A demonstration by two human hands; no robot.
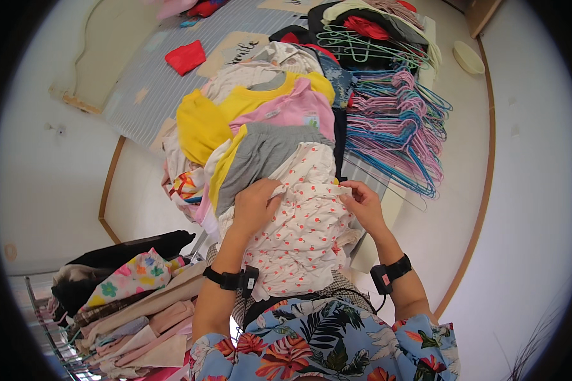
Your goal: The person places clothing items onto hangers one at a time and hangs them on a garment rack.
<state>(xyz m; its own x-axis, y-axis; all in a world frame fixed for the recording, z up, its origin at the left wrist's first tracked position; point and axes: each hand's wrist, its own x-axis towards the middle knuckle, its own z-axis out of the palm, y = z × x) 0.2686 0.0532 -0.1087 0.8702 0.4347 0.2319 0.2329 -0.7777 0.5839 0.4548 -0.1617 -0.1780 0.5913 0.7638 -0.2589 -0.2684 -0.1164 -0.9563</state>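
A white cotton garment with a small red print is spread in front of me, its lower end reaching my lap. My left hand pinches its upper edge at the left. At the right end of that same edge, my right hand grips the fabric between thumb and fingers. Under and beyond it lie grey gathered-waist bottoms, a pink top with a tag, and a yellow long-sleeved top. The garment's underside is hidden.
Many pink and blue hangers are heaped to the right, with green hangers behind. A red folded cloth lies on the striped bed surface. At lower left stands a rack of hung clothes. A pale basin rests on the floor.
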